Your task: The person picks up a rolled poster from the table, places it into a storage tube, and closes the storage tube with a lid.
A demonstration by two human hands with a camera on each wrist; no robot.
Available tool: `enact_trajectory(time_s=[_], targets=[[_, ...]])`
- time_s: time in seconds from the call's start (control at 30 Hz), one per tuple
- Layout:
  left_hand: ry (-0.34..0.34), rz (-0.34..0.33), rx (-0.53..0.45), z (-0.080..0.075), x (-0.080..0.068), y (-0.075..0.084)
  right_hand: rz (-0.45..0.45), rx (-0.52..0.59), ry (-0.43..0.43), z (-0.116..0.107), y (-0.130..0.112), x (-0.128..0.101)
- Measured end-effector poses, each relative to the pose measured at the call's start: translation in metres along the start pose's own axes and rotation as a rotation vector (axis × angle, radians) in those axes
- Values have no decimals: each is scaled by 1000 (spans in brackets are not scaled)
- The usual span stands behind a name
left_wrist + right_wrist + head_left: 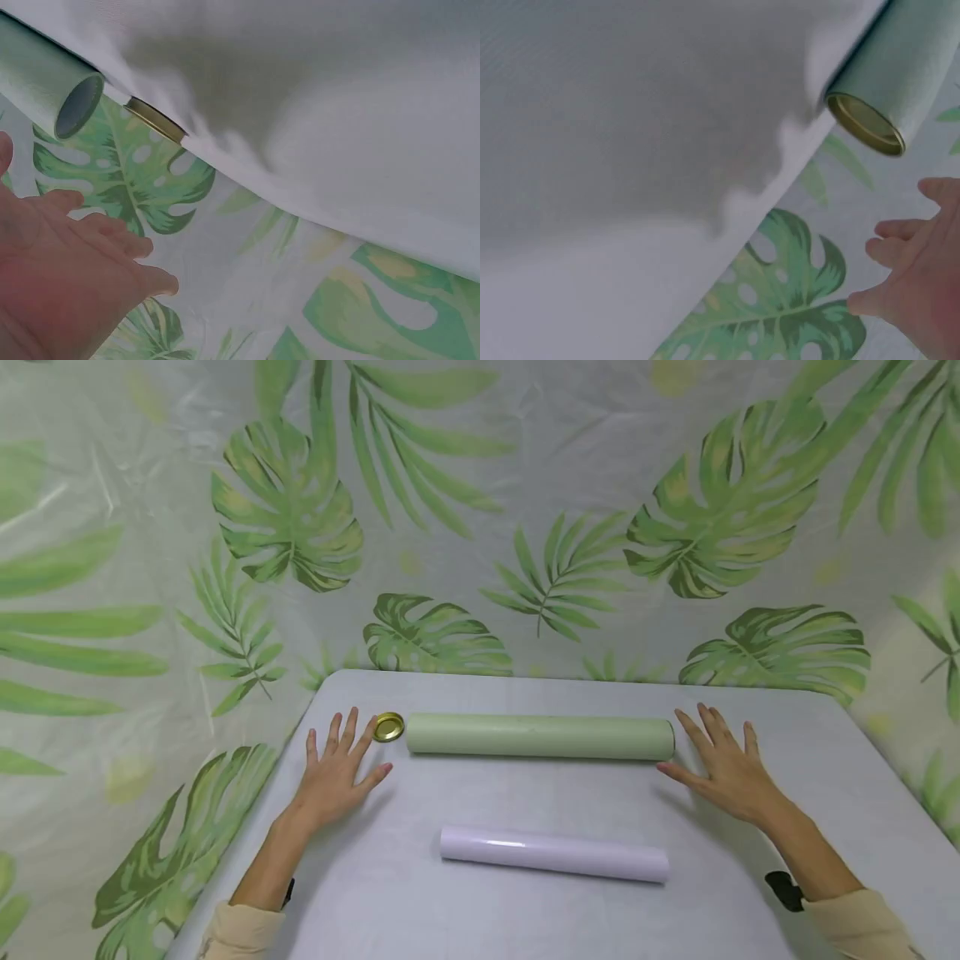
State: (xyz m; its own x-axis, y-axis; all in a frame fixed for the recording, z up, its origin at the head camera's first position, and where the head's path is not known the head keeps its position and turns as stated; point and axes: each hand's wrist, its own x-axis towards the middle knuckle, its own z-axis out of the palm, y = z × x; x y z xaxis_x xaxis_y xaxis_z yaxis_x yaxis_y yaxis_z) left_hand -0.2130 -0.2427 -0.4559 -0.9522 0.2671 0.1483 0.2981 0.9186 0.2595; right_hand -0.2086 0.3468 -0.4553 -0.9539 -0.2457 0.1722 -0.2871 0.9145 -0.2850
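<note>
A long pale green tube (pixel 540 736) lies crosswise on the grey table (pixel 525 810). Its left end (pixel 78 106) is open; its right end (pixel 864 124) carries a gold cap. A loose gold lid (pixel 388 727) (pixel 154 120) sits just off the open end. My left hand (pixel 337 768) (pixel 67 277) lies flat on the table with fingers spread, close to the lid, holding nothing. My right hand (pixel 723 764) (pixel 919 262) rests open beside the tube's right end, thumb tip close to it. A glossy white paper roll (pixel 553 854) lies nearer to me, between both hands.
A leaf-printed plastic sheet (pixel 480 527) hangs behind and around the table. The table's left edge (pixel 247 827) runs close past my left forearm. Each wrist carries a dark strap (pixel 783 889).
</note>
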Motion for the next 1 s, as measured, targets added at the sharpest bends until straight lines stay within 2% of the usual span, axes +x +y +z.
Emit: enact_trajectory(time_s=[0.13, 0.4, 0.73, 1.0], targets=[[13, 25, 6, 4, 0, 8, -4, -8, -1, 2, -4, 5], [-2, 77, 3, 9, -1, 22, -9, -8, -40, 9, -15, 13], [-27, 210, -54, 11, -1, 43, -34, -12, -20, 17, -25, 22], [-56, 260, -35, 18, -3, 60, -78, -32, 17, 20, -36, 30]])
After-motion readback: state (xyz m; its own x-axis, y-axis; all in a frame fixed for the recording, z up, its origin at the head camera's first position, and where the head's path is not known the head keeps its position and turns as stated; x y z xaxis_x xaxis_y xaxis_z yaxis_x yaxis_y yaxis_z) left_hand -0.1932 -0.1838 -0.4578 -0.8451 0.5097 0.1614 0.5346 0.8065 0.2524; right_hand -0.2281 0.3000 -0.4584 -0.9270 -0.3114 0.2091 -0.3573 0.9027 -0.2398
